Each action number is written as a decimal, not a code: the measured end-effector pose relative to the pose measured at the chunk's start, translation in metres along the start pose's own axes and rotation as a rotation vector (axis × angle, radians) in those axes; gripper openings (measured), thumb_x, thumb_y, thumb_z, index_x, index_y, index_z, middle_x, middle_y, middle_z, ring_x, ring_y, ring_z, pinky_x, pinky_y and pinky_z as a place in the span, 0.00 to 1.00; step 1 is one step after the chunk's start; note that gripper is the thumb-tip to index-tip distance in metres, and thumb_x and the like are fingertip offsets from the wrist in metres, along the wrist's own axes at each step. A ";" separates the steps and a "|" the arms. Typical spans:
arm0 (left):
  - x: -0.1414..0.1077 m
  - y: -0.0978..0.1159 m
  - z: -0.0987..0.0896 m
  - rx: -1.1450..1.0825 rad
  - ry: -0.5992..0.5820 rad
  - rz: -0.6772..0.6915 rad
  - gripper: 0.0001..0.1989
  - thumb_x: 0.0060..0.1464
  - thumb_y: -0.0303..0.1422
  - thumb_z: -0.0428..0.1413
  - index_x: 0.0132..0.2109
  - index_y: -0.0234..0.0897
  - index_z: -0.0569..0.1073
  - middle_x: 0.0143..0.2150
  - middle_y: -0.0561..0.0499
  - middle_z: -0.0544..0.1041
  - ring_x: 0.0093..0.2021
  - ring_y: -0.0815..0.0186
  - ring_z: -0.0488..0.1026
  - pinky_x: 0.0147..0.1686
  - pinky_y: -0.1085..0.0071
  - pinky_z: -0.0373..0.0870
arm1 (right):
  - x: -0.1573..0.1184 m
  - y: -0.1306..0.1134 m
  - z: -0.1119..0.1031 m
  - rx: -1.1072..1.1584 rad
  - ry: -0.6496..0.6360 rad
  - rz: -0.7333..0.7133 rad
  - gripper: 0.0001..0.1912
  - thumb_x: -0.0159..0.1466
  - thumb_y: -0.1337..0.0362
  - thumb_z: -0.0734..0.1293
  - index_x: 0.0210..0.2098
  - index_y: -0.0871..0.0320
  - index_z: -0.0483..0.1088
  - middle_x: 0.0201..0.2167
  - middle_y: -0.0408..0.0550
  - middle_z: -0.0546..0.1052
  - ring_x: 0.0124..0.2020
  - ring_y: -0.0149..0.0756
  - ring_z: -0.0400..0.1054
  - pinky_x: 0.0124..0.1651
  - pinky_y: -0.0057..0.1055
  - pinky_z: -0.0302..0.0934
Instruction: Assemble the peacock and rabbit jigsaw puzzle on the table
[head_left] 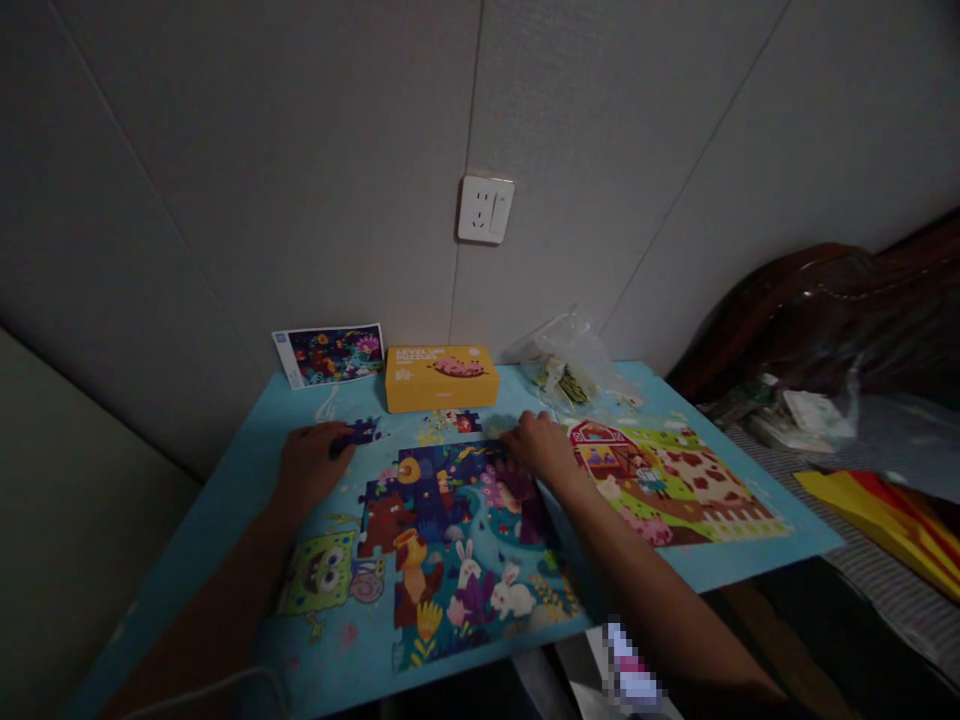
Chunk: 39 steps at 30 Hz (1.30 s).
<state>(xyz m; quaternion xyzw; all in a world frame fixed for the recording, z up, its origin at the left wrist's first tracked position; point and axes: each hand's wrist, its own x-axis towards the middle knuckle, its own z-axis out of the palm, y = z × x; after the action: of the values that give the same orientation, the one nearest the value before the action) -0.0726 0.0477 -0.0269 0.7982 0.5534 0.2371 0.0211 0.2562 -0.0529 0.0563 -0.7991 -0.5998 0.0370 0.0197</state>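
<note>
A partly assembled jigsaw puzzle point(457, 540) with rabbits, a bear and dark blue night scenery lies flat on the table, its left side and top uneven. My left hand point(311, 462) is left of its upper corner, fingers curled on a dark blue puzzle piece point(342, 443). Another dark puzzle piece point(365, 431) lies just beyond those fingers. My right hand point(534, 442) rests at the puzzle's upper right edge with its fingers bent down and together; whatever is under the fingertips is hidden. Several loose pieces point(465, 421) lie above the puzzle.
Behind stand a yellow puzzle box point(442, 380) and a picture card point(330, 356) against the wall. A clear plastic bag point(574, 375) with something greenish inside sits back right. A finished-looking farm puzzle point(675, 485) covers the right side of the blue table point(225, 520).
</note>
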 end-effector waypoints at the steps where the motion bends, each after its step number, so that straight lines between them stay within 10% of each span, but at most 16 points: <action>1: 0.000 0.001 0.000 0.000 0.003 -0.001 0.15 0.53 0.36 0.52 0.44 0.37 0.77 0.49 0.45 0.80 0.50 0.55 0.75 0.56 0.59 0.61 | 0.007 0.007 0.000 -0.009 -0.014 0.036 0.21 0.66 0.58 0.63 0.49 0.71 0.69 0.45 0.71 0.73 0.47 0.52 0.71 0.45 0.37 0.62; 15: -0.001 0.002 -0.002 -0.009 0.077 0.014 0.11 0.51 0.33 0.57 0.41 0.36 0.78 0.46 0.43 0.79 0.48 0.54 0.74 0.53 0.58 0.64 | 0.030 -0.011 0.024 0.313 0.087 -0.079 0.10 0.66 0.64 0.62 0.42 0.61 0.71 0.42 0.56 0.77 0.44 0.41 0.72 0.45 0.31 0.61; 20: -0.009 0.029 -0.013 -0.281 0.172 0.214 0.10 0.54 0.37 0.58 0.42 0.37 0.77 0.42 0.44 0.76 0.46 0.57 0.71 0.50 0.60 0.66 | -0.001 -0.054 0.062 1.208 -0.107 -0.324 0.15 0.62 0.51 0.65 0.37 0.58 0.67 0.32 0.46 0.77 0.30 0.35 0.72 0.32 0.30 0.65; 24: -0.025 0.064 -0.019 -0.593 -0.193 0.451 0.07 0.58 0.34 0.56 0.34 0.36 0.73 0.31 0.49 0.74 0.34 0.65 0.70 0.37 0.69 0.67 | -0.018 -0.073 0.079 1.434 -0.386 -0.372 0.21 0.59 0.45 0.66 0.35 0.57 0.65 0.25 0.42 0.74 0.24 0.33 0.69 0.27 0.29 0.63; 30: -0.026 0.066 -0.024 -0.652 -0.406 0.309 0.13 0.57 0.35 0.51 0.26 0.35 0.65 0.22 0.57 0.61 0.23 0.72 0.58 0.25 0.74 0.52 | -0.017 -0.067 0.065 0.982 -0.088 -0.654 0.20 0.66 0.57 0.61 0.21 0.59 0.67 0.20 0.41 0.66 0.24 0.30 0.61 0.29 0.26 0.55; 34: -0.023 0.047 -0.039 -0.729 -0.789 0.242 0.15 0.52 0.40 0.53 0.25 0.34 0.66 0.18 0.58 0.61 0.19 0.74 0.56 0.21 0.76 0.50 | -0.019 -0.066 0.065 0.921 -0.155 -0.745 0.07 0.61 0.63 0.67 0.36 0.59 0.75 0.24 0.41 0.73 0.24 0.28 0.64 0.29 0.24 0.55; 39: -0.026 0.045 -0.056 -0.617 -1.311 0.189 0.16 0.49 0.38 0.56 0.18 0.34 0.69 0.14 0.56 0.66 0.15 0.73 0.60 0.16 0.77 0.55 | -0.023 -0.066 0.067 0.630 -0.123 -1.038 0.04 0.59 0.63 0.69 0.32 0.56 0.77 0.28 0.43 0.77 0.31 0.32 0.69 0.34 0.25 0.56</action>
<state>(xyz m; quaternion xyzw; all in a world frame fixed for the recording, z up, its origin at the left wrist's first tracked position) -0.0634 -0.0061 0.0270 0.7782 0.2640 -0.1437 0.5514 0.1812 -0.0572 -0.0049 -0.3546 -0.8712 0.2442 0.2360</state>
